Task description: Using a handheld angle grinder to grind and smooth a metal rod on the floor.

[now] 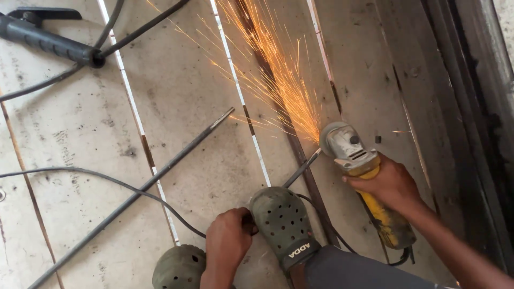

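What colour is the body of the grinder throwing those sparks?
Yellow, with a grey metal head; the grinder sits in the right hand, seen in the head view.

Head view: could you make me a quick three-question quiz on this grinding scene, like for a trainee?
1. True or false: the right hand holds the yellow angle grinder.
2. What pins the short metal rod down besides the left hand?
3. Sparks fly: A) toward the person, B) away, up the picture.

Key: 1 true. 2 the green clog. 3 B.
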